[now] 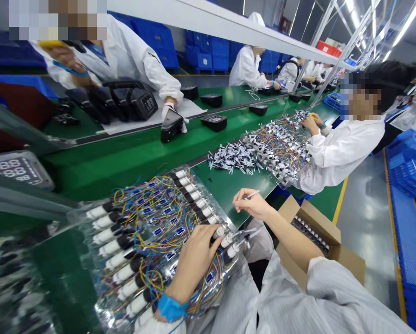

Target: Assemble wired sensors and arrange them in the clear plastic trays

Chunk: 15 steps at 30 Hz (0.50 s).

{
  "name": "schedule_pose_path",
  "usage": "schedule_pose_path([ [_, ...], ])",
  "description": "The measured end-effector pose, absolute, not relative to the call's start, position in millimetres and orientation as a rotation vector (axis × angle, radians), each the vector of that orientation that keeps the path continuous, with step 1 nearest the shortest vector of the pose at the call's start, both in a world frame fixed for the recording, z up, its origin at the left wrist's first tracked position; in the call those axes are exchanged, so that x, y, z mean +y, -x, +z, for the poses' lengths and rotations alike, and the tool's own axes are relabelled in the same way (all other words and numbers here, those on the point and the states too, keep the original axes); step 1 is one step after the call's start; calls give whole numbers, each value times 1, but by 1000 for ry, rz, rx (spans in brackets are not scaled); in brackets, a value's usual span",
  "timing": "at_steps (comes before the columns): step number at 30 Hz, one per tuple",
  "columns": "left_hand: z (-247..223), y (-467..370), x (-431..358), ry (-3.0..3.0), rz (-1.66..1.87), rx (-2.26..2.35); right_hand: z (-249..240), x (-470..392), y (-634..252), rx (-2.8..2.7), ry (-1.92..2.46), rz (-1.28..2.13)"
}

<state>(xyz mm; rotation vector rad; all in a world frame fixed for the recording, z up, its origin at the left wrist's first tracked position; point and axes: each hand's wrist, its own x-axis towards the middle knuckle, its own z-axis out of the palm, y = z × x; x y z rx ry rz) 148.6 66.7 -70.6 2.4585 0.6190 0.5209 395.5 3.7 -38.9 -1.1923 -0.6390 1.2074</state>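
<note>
My left hand [198, 250], with a blue wrist strap [172, 307], has its thumb and fingers closed around a white cylindrical part [220, 230] in the near right row. In my right hand [251, 204], a thin whitish strip [253, 195] is pinched between thumb and fingers, above the table edge. Beneath my left hand lies a clear plastic tray [96, 290] of white cylinders with black ends, set in two rows. Blue, yellow and red wires [148, 199] and small blue-and-white pieces fill the middle. Whitish strips [251, 232] stick out at the nearest cylinders.
A heap of black-and-white strips [235, 157] lies beyond the tray. An open cardboard box [350, 266] with similar parts stands right. A co-worker [347, 144] works at another wired batch. Across the green conveyor [131, 150], a person [131, 51] handles black devices. A metal post [23, 185] rises left.
</note>
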Motion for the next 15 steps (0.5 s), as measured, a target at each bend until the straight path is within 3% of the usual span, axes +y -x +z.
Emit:
schedule_pose_path([
  [7, -74, -148, 67, -2438, 557, 637, -32, -2, -355, -949, 1221, 1310],
  [15, -77, -148, 66, -2468, 582, 642, -59, -23, -341, -1199, 1462, 800],
])
